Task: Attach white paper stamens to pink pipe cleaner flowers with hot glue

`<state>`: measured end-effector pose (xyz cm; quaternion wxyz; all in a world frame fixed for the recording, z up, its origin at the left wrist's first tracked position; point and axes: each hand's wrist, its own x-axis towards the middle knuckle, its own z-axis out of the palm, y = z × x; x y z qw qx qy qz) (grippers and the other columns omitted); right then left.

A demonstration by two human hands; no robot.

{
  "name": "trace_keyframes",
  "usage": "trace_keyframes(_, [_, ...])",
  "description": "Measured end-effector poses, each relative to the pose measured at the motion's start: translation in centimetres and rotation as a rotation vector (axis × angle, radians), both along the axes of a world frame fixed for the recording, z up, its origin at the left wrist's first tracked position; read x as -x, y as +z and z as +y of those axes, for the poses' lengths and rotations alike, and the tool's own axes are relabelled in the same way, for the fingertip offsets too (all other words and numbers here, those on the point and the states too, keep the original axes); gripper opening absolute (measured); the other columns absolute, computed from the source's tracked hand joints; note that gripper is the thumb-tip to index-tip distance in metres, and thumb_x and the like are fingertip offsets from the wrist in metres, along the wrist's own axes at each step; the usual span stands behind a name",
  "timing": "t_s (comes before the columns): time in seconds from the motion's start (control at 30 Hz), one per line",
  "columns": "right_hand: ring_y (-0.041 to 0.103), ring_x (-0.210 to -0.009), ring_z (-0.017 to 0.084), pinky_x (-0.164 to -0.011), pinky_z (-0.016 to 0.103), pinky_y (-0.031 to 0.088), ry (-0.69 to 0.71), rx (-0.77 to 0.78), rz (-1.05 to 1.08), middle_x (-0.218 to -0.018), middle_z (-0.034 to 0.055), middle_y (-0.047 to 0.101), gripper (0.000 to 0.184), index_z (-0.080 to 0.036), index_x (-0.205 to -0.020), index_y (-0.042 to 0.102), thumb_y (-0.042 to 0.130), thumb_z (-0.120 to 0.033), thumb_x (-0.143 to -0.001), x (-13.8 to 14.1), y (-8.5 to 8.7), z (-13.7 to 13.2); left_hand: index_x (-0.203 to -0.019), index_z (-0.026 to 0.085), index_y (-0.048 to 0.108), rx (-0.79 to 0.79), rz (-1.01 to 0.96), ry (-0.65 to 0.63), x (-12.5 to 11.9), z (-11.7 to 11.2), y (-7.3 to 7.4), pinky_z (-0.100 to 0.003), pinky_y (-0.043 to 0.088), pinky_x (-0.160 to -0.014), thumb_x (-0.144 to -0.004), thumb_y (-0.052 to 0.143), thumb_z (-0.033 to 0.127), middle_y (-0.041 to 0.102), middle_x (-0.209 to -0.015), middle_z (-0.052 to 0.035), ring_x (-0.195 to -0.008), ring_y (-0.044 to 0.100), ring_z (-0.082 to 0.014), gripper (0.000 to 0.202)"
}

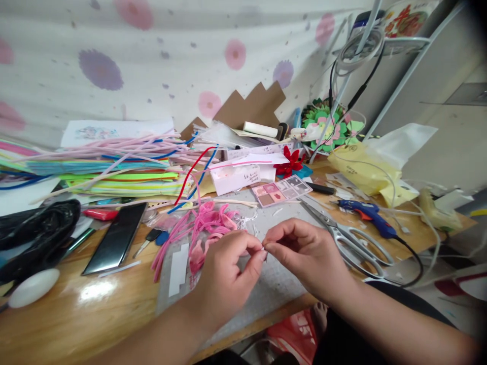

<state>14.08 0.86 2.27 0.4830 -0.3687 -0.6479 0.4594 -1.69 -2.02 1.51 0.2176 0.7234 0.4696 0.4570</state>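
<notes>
My left hand (234, 271) and my right hand (300, 248) meet fingertip to fingertip above a grey cutting mat (247, 304). Both are pinched on something small and whitish, mostly covered by the fingers and too small to name. Behind my left hand lies a tangle of pink fuzzy stems (211, 220). Thin white strands (249, 219) sit just beyond the fingertips. A palette of pink and grey squares (282, 191) rests past my right hand, and large silver scissors (344, 238) lie to its right. White paper strips (178, 268) are on the mat at left.
A blue glue gun (367, 217) with its black cord lies at right, near a yellow plastic bag (357, 170). Bundles of coloured stems (114, 167) fill the back left. A black phone (116, 238), keys (148, 242) and a black bag (38, 233) occupy the left side.
</notes>
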Motion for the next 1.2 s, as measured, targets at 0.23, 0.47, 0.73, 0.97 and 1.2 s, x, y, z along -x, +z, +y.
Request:
trace_keyframes(0.23, [0.064, -0.059, 0.011, -0.056, 0.022, 0.054, 0.046, 0.082, 0.068, -0.066, 0.0005, 0.068, 0.004, -0.017, -0.073, 0.065, 0.069, -0.018, -0.072, -0.2, 0.1, 0.4, -0.072, 0.02, 0.059, 0.206, -0.193, -0.057, 0.2, 0.3, 0.2, -0.022, 0.037, -0.048, -0.083, 0.053, 0.017, 0.059, -0.064, 0.0027, -0.054, 0.05, -0.0101, 0.013])
trace_keyframes(0.47, [0.067, -0.069, 0.013, -0.066, 0.027, 0.056, 0.083, 0.128, 0.136, -0.077, 0.0031, 0.072, 0.01, -0.018, -0.081, 0.067, 0.072, -0.024, -0.074, -0.9, -0.3, 0.7, -0.071, 0.019, 0.059, 0.342, -0.304, -0.076, 0.3, 0.5, 0.2, -0.023, 0.033, -0.046, -0.082, 0.055, 0.02, 0.055, -0.061, 0.0037, -0.048, 0.04, -0.0084, 0.012])
trace_keyframes(0.73, [0.057, -0.061, 0.01, -0.055, 0.021, 0.048, 0.015, 0.057, -0.011, -0.068, -0.0016, 0.06, 0.015, -0.019, -0.072, 0.06, 0.074, -0.025, -0.072, -2.2, -0.5, 0.9, -0.068, 0.019, 0.058, 0.153, -0.247, -0.017, 0.6, 0.9, -0.4, -0.026, 0.042, -0.066, -0.082, 0.055, 0.014, 0.056, -0.088, -0.0017, -0.078, 0.054, -0.0142, 0.015])
trace_keyframes(0.97, [0.063, -0.069, 0.013, -0.063, 0.025, 0.051, 0.51, 0.01, -0.288, -0.074, 0.0034, 0.068, 0.017, -0.017, -0.072, 0.069, 0.059, -0.016, -0.085, -4.6, 0.9, -1.4, -0.067, 0.019, 0.056, 0.133, -0.246, 0.005, 0.5, 1.1, -0.5, -0.028, 0.042, -0.068, -0.08, 0.053, 0.011, 0.055, -0.077, -0.0003, -0.075, 0.054, -0.0151, 0.016])
trace_keyframes(1.2, [0.061, -0.049, 0.009, -0.045, 0.016, 0.045, 0.633, 0.063, -0.447, -0.055, -0.003, 0.063, 0.009, -0.017, -0.07, 0.069, 0.067, -0.014, -0.079, -4.4, 0.0, -3.4, -0.064, 0.019, 0.056, 0.115, -0.223, 0.032, 0.4, 1.3, -0.9, -0.028, 0.042, -0.068, -0.076, 0.051, 0.007, 0.056, -0.075, 0.0001, -0.074, 0.054, -0.0151, 0.018])
